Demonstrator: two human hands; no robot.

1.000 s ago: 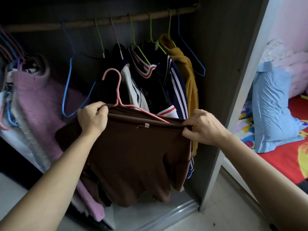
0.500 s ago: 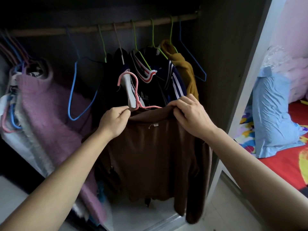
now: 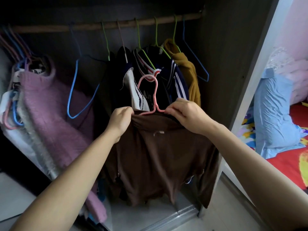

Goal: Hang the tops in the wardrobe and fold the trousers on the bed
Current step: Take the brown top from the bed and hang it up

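Brown limp top point(image 3: 158, 155) drapes over thin pink hanger point(image 3: 156, 97).

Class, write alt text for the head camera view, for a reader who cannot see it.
A person's left hand and right hand grip the neckline of a brown top on a pink hanger, its hook not yet on the wardrobe rail. A mustard top hangs behind; a blue pillow lies on the bed at right.

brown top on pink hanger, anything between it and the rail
Nothing solid, but the dark hung tops sit just behind the brown top and its pink hanger, and their hooks crowd that stretch of rail.
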